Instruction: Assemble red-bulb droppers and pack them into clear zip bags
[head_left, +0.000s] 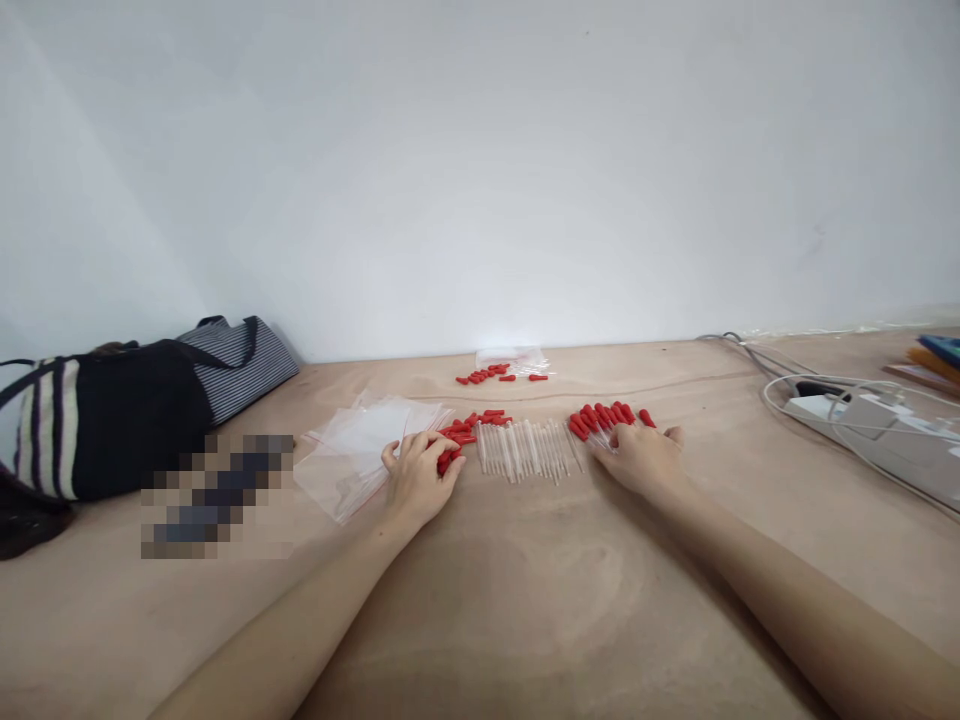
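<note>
Clear tubes [523, 450]: likely light, stiff, slippery; pinch mid-length. Left of them, your left hand [418, 474] half-curls over soft-looking red bulbs [463, 431]; right of them, your right hand [643, 459] curls at capped tubes [602, 416]. Grips: can't tell.

Piled red caps [491, 414], a row of thin clear tubes [523, 450] and red-topped tubes [598, 416] lie short of the tabletop's [510, 610] far edge.

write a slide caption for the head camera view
Left hand at loose red caps, right hand at red-capped tubes, uncapped clear tubes lying between them.
</note>
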